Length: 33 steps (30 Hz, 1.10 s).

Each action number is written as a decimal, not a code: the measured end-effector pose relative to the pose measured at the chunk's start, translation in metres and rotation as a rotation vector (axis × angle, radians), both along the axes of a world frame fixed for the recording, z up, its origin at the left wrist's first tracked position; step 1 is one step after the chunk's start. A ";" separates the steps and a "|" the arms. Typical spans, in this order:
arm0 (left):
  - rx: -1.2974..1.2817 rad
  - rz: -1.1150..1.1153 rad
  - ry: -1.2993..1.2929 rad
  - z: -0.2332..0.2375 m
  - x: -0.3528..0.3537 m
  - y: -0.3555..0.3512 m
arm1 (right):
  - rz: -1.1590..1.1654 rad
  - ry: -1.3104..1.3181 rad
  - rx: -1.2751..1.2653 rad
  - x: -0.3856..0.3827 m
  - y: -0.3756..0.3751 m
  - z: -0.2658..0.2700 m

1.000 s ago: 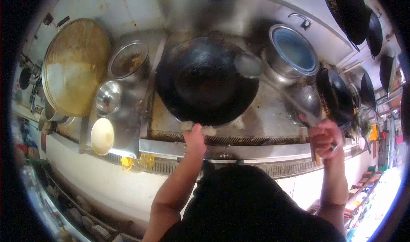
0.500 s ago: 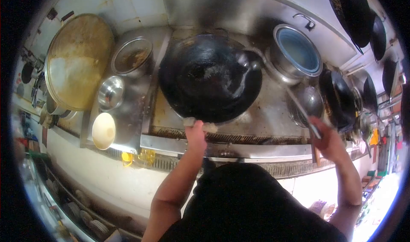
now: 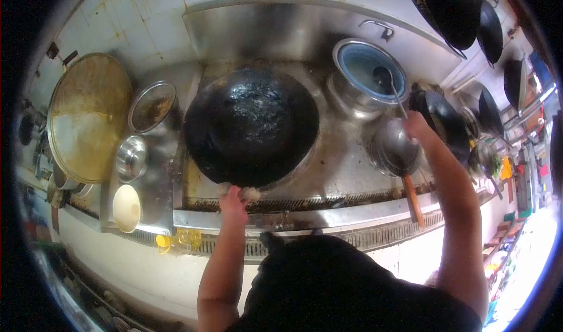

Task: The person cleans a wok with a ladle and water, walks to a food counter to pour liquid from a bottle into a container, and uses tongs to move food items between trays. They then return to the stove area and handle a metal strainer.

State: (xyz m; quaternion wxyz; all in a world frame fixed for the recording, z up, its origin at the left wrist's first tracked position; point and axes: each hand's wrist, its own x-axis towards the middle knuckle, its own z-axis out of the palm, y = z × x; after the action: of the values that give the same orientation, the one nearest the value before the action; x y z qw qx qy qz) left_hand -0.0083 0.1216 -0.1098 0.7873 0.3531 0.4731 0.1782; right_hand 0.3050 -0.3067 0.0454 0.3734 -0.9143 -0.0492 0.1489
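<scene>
A large black wok (image 3: 252, 126) sits on the steel stove, with shiny liquid in it. My left hand (image 3: 234, 204) is closed on a pale cloth (image 3: 251, 194) at the wok's near rim. At the right, my right hand (image 3: 415, 125) grips the handle of a ladle (image 3: 383, 78), whose bowl is over or in the water of a steel pot (image 3: 337, 91). Below that hand a round strainer (image 3: 394, 147) with a wooden handle rests on the stove.
At the left stand a big round yellowed lid (image 3: 88, 121), a lidded pot (image 3: 153, 106), a steel bowl (image 3: 131, 159) and a cream bowl (image 3: 126, 209). Several black woks stand or hang at the right. A faucet (image 3: 384, 31) is on the back wall.
The ladle has gone from the wok to the water pot, and my right hand has moved up and away from me. My left hand stays at the wok's rim. The view has shifted.
</scene>
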 end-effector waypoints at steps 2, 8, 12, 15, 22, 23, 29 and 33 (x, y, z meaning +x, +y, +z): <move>0.009 0.019 0.062 0.008 0.000 -0.003 | -0.111 0.184 0.180 0.005 -0.001 0.011; 0.029 0.006 0.064 -0.009 0.000 0.003 | -0.349 1.051 1.339 0.033 -0.021 0.029; 0.026 0.008 -0.009 -0.015 -0.001 0.005 | -0.269 1.167 1.615 0.024 -0.017 0.036; 0.025 0.027 0.025 -0.018 0.001 0.005 | -0.285 1.129 1.564 0.015 -0.012 0.056; -0.004 0.003 -0.018 -0.010 0.000 0.001 | -0.198 1.002 1.370 -0.031 0.007 0.121; -0.013 -0.012 -0.022 -0.011 0.000 0.002 | -0.196 0.956 1.342 -0.045 0.011 0.134; -0.181 -0.172 -0.153 -0.014 -0.003 0.004 | -0.187 0.815 1.270 -0.121 0.035 0.158; -0.172 -0.209 -0.114 0.000 -0.004 0.005 | -0.281 0.865 1.358 -0.175 0.034 0.127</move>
State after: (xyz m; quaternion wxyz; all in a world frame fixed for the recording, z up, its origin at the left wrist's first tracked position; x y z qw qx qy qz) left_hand -0.0124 0.1266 -0.1102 0.8545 0.3210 0.4016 0.0738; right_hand 0.1296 -0.2729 0.1728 0.8472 -0.3480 0.1347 0.3782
